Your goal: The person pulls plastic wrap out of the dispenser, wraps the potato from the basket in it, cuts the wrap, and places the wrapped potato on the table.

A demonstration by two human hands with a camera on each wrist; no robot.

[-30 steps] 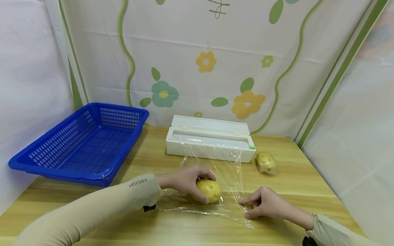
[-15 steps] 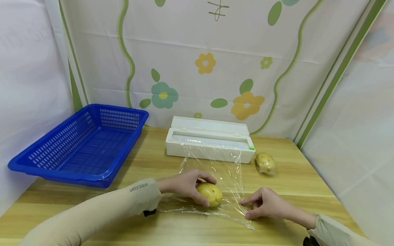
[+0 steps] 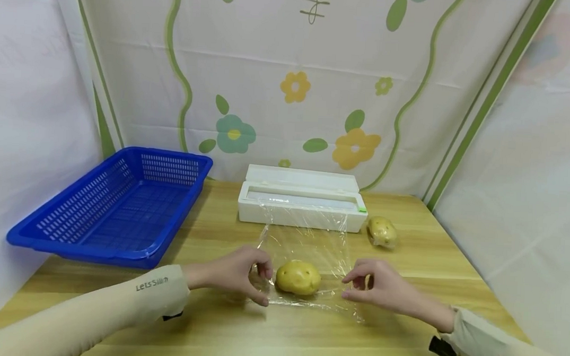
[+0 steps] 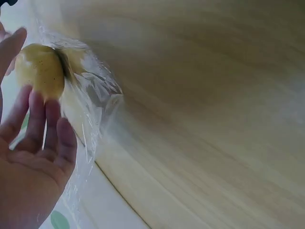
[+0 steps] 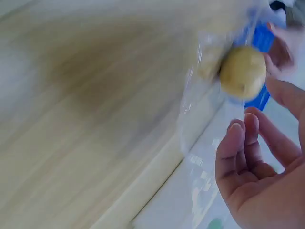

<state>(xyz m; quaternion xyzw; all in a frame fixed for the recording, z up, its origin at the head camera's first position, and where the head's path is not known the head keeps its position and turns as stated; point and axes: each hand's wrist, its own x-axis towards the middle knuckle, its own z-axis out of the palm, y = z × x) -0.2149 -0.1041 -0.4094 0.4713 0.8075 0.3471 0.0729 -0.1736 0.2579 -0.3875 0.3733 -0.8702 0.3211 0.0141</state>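
Observation:
A yellow potato (image 3: 298, 277) lies on a sheet of clear cling film (image 3: 306, 242) spread over the table. To its left is my left hand (image 3: 238, 271), apart from it, thumb and fingers bent loosely with a gap between them. My right hand (image 3: 382, 286) hovers by the film's right edge, its thumb and forefinger apart and nothing seen between them. In the left wrist view the potato (image 4: 42, 71) shows beyond the fingertips. The right wrist view has the potato (image 5: 243, 73) past the relaxed fingers, with film hanging beside it.
Behind the film stands a white cling film dispenser (image 3: 302, 217), lid up, the film running out over its front. A second potato (image 3: 382, 232), wrapped in film, sits right of it. A blue plastic basket (image 3: 105, 255) occupies the left side of the wooden table (image 3: 278, 337).
My left hand has let go of the potato and drawn back to the left. The right thumb and forefinger have come off the film's edge, lifting slightly. The potato now rests alone.

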